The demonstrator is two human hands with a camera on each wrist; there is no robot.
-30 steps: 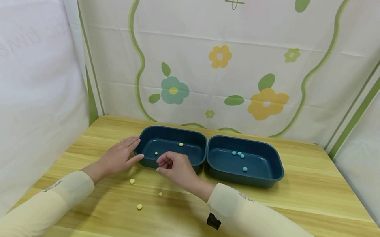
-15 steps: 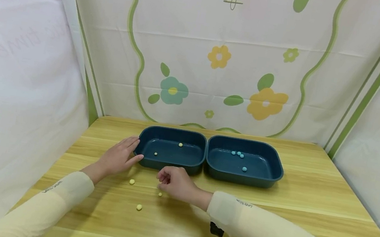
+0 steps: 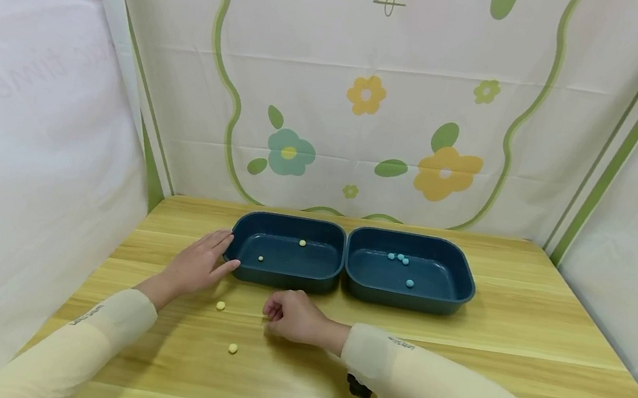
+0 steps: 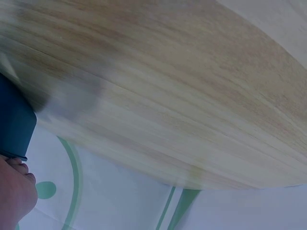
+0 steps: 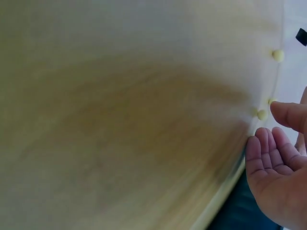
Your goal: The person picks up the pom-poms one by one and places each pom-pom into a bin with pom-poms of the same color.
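My left hand (image 3: 194,266) rests with extended fingers at the left end of a dark blue tray (image 3: 282,281); the left wrist view has its fingers (image 4: 19,167) right at the rim. In front of that tray, my right hand (image 3: 301,319) is low over the table, fingers loosely bent. A small yellow ball (image 5: 272,101) shows right at its thumb tip in the right wrist view, with a gap between thumb and fingers; the head view hides it. Two larger yellow balls, one nearer the tray (image 3: 220,306) and one closer to me (image 3: 232,348), lie on the wood.
Two yellow balls, one bigger (image 3: 303,243) and one tiny (image 3: 260,259), lie inside the left tray. A second blue tray (image 3: 405,301) adjoins it on the right, holding several light blue balls (image 3: 409,283). Behind the wooden table (image 3: 488,389) hangs a flowered cloth (image 3: 332,111).
My right hand has come back from over the left tray's front rim to the table, and now covers the small yellow ball in the head view. My left hand stays put.
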